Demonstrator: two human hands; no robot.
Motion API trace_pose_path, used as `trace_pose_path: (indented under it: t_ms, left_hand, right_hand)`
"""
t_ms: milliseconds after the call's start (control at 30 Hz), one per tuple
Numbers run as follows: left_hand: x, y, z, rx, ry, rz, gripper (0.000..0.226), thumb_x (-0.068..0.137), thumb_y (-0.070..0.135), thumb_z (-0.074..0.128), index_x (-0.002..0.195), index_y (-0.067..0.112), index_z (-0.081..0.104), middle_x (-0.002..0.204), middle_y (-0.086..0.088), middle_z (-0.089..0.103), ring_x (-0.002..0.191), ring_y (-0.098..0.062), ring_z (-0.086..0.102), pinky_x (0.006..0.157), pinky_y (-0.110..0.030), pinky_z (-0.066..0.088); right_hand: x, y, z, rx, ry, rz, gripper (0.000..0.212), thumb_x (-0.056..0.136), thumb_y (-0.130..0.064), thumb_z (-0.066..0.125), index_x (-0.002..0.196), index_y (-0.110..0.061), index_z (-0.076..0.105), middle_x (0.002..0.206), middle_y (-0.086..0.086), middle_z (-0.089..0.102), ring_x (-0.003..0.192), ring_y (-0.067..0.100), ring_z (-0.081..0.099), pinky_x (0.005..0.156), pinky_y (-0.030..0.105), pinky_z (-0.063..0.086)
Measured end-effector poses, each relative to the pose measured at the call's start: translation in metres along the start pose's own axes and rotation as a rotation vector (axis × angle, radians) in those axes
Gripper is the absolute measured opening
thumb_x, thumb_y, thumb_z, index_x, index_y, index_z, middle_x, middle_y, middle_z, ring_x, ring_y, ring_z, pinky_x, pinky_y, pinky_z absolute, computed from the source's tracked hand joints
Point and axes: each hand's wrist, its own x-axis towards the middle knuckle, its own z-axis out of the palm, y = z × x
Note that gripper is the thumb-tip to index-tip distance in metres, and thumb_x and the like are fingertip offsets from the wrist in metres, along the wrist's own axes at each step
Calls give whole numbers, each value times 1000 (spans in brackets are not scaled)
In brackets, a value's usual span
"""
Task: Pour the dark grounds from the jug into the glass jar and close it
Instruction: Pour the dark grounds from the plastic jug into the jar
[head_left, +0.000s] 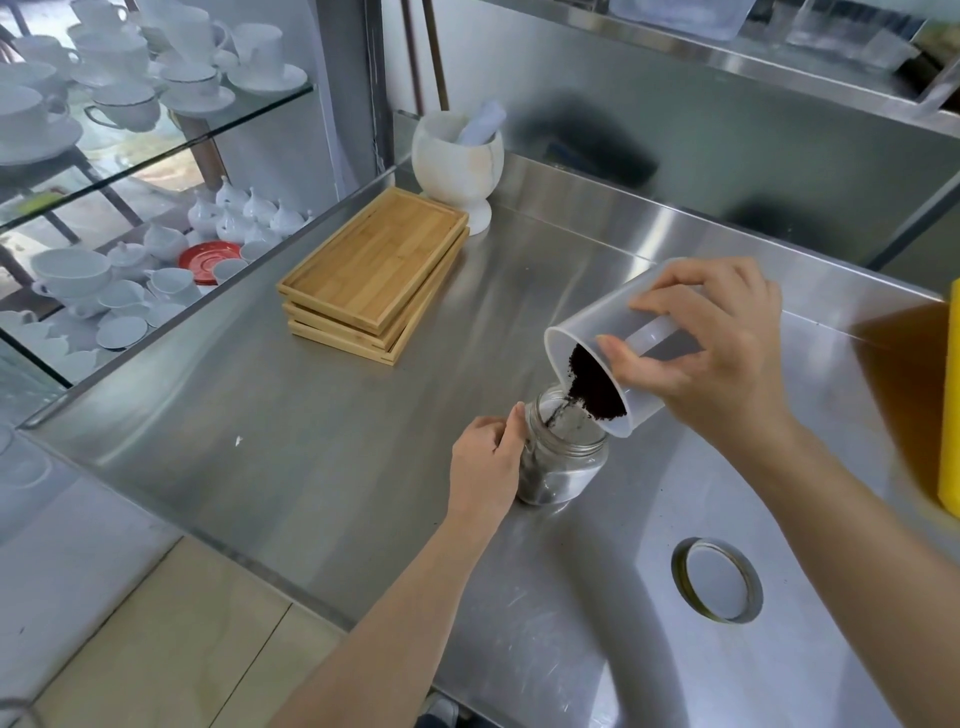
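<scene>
A small clear glass jar (563, 460) stands upright on the steel counter, its mouth uncovered. My left hand (485, 467) grips its left side. My right hand (711, 353) holds a translucent plastic jug (576, 332) tilted down to the left, its rim just above the jar's mouth. Dark grounds (592, 387) have slid to the jug's lower lip, and a thin dark stream falls into the jar. The jar's round metal lid (718, 580) lies flat on the counter to the right, nearer to me.
Three stacked wooden trays (376, 273) lie at the back left of the steel counter (291, 415). A white stone mortar with pestle (457, 161) stands behind them. A yellow object (949, 405) sits at the right edge. Glass shelves of white cups (130, 93) stand to the left.
</scene>
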Motion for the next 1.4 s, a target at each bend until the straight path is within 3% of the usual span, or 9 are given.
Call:
trace_pose_path:
  t_ms: [300,467,633,833,1400]
  left_hand:
    - [0,0,1,2,1,-3,50,92,43,46,46,23,45,69,8,51,63,-6,50,55,-6,32]
    - [0,0,1,0,2,-14,49,91,44,45,48,21,46,68,7,51,63,-7,49,56,-14,31]
    - [0,-1,1,-9,17,1,51,92,41,47,44,26,43,68,8,51,62,-6,50,55,-6,32]
    - [-1,0,2,-4,8,-18,50,91,44,45,46,22,44,70,7,51,63,-7,49,55,-8,33]
    - [0,-1,4,25,25,-16,54,92,42,46,43,21,42,68,8,50,61,-5,49,55,-8,33]
  right_hand:
    - [0,2,0,-8,-20,-25,39,69,-40,70,67,-1,66,79,18,66,76,38,58,62,51,38]
    - [-2,-1,1,0,-57,-50,39,69,-40,69,66,-1,66,78,17,66,75,37,58,61,50,37]
    - [-2,-2,2,5,-31,-84,39,69,-40,71,64,-2,65,78,17,66,78,31,55,60,50,37]
    - [-1,0,3,32,-61,-19,39,68,-40,68,65,0,66,77,17,67,75,38,57,62,50,38]
    - [-2,0,4,37,-8,-61,38,68,-38,71,64,0,65,76,16,67,74,37,59,59,51,38]
